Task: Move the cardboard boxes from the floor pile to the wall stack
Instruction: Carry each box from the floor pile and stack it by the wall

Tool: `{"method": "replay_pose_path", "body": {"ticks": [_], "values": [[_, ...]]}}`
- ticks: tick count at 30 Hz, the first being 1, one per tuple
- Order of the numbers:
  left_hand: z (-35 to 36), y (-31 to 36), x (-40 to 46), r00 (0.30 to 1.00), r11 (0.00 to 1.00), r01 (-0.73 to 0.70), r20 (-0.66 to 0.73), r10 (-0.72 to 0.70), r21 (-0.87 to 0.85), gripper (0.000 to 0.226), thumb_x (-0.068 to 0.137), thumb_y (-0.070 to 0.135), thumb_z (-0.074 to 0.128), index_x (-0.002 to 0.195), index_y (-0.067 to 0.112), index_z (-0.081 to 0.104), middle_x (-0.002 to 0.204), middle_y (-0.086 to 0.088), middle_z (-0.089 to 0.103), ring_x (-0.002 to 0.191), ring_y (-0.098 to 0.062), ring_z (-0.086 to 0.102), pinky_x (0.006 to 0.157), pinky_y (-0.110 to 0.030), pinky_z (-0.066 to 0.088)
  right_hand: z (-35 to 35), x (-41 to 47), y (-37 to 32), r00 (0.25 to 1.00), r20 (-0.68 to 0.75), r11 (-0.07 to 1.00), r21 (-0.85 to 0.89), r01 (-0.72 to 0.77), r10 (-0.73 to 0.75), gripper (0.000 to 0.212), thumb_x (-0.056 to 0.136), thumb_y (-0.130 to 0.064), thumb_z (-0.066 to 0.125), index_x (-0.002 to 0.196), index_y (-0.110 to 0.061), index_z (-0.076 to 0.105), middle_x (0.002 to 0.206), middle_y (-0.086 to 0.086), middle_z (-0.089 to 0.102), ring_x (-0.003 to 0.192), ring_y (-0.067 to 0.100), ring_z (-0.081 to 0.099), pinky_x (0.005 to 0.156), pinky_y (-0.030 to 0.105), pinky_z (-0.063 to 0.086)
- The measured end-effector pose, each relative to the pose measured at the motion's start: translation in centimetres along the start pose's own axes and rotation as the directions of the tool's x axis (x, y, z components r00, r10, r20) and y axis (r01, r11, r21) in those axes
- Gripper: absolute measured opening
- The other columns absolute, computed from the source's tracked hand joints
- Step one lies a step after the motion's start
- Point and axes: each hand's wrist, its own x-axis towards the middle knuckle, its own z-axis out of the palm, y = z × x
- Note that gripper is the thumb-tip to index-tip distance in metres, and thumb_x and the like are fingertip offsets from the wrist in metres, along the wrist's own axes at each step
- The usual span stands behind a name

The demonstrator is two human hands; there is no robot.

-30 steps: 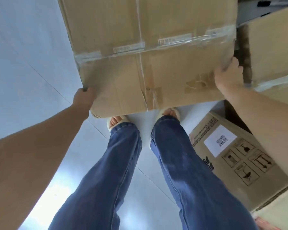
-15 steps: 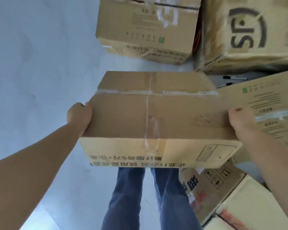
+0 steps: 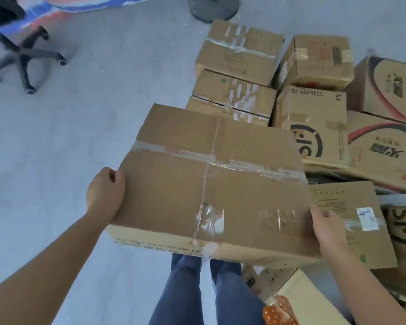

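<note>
Between left hand [image 3: 106, 194] and right hand [image 3: 327, 227]: taped cardboard box [image 3: 209, 181], gripped.

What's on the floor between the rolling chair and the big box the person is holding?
Nothing: in the head view, only bare grey floor lies between the chair base and the held box.

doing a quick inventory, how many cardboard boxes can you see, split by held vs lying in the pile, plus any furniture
Held box, gripped by the left hand and right hand: 1
Boxes in the floor pile: about 11, some cut off at the frame edge
Office chair: 1
Round stand base: 1
Total: about 14
</note>
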Motion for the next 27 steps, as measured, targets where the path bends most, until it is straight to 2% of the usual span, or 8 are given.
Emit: {"method": "replay_pose_path", "body": {"ticks": [4,7,10,14,18,23,25,27], "values": [[-3.2,-1.2,-5.2,0.989,0.989,0.134,-0.058,-0.138,-0.065,0.026,0.094,0.025,0.037,0.08,0.006,0.047,0.069,-0.003,0.047,0.06,-0.018,0.04,0.051,-0.031,0.03,-2.3,-2.1,-2.8,0.996,-0.013,0.996,0.028,0.088,-0.088,0.033,0.096,-0.032,0.047,0.106,-0.003,0.059,0.106,0.02,0.061,0.086,0.029,0.049,0.073,0.035,0.034],[-4.3,-3.7,-10.0,0.96,0.952,0.252,-0.082,-0.269,-0.174,0.027,0.093,0.026,0.037,0.071,0.012,0.041,0.066,-0.001,0.044,0.058,-0.017,0.039,0.051,-0.031,0.028,-3.4,-3.1,-4.5,0.978,0.023,0.978,0.003,0.207,-0.207,0.028,0.095,-0.032,0.047,0.1,-0.007,0.058,0.099,0.015,0.061,0.085,0.029,0.051,0.074,0.037,0.036],[-5.5,-6.0,-14.6,0.904,0.889,0.369,-0.117,-0.411,-0.271,0.029,0.094,0.024,0.037,0.069,0.01,0.04,0.065,-0.002,0.043,0.058,-0.018,0.038,0.051,-0.032,0.028,-3.6,-4.8,-6.1,0.942,0.102,0.946,-0.025,0.322,-0.318,0.026,0.095,-0.033,0.046,0.097,-0.01,0.058,0.094,0.01,0.061,0.089,0.029,0.054,0.077,0.039,0.039],[-7.6,-9.6,-20.0,0.808,0.804,0.482,-0.18,-0.562,-0.347,0.032,0.095,0.024,0.037,0.071,0.003,0.042,0.067,-0.009,0.045,0.059,-0.023,0.038,0.052,-0.033,0.028,-1.9,-7.8,-8.5,0.864,0.204,0.878,-0.04,0.477,-0.46,0.021,0.096,-0.031,0.045,0.087,-0.013,0.054,0.083,0.004,0.056,0.073,0.02,0.05,0.073,0.038,0.036],[-9.9,-13.4,-24.5,0.71,0.73,0.549,-0.234,-0.665,-0.407,0.035,0.097,0.025,0.037,0.072,0.001,0.045,0.067,-0.012,0.047,0.061,-0.025,0.04,0.054,-0.035,0.029,1.2,-11.4,-10.5,0.761,0.32,0.781,-0.09,0.618,-0.565,0.016,0.096,-0.033,0.045,0.097,-0.018,0.05,0.09,0.004,0.053,0.08,0.023,0.048,0.074,0.038,0.038],[-11.8,-18.5,-29.2,0.576,0.642,0.598,-0.3,-0.76,-0.48,0.034,0.096,0.024,0.037,0.068,0.005,0.038,0.063,-0.01,0.041,0.058,-0.025,0.037,0.054,-0.035,0.026,5.6,-17.1,-11.7,0.643,0.441,0.682,-0.088,0.726,-0.627,0.016,0.096,-0.033,0.045,0.102,-0.02,0.052,0.1,0.003,0.054,0.09,0.023,0.048,0.078,0.037,0.037],[-12.6,-20.9,-30.9,0.533,0.607,0.594,-0.306,-0.789,-0.528,0.033,0.095,0.025,0.037,0.067,0.007,0.035,0.062,-0.007,0.036,0.057,-0.024,0.033,0.053,-0.034,0.025,7.6,-19.9,-11.9,0.589,0.483,0.64,-0.075,0.765,-0.648,0.016,0.097,-0.033,0.045,0.101,-0.02,0.052,0.096,0.001,0.056,0.084,0.02,0.051,0.078,0.038,0.038],[-13.4,-23.8,-32.5,0.499,0.578,0.595,-0.308,-0.81,-0.558,0.034,0.095,0.026,0.037,0.069,0.004,0.039,0.063,-0.008,0.039,0.058,-0.023,0.036,0.054,-0.035,0.027,9.6,-23.2,-11.9,0.551,0.508,0.607,-0.068,0.792,-0.662,0.017,0.097,-0.035,0.045,0.099,-0.019,0.052,0.084,-0.005,0.055,0.072,0.012,0.048,0.076,0.04,0.04]]}}
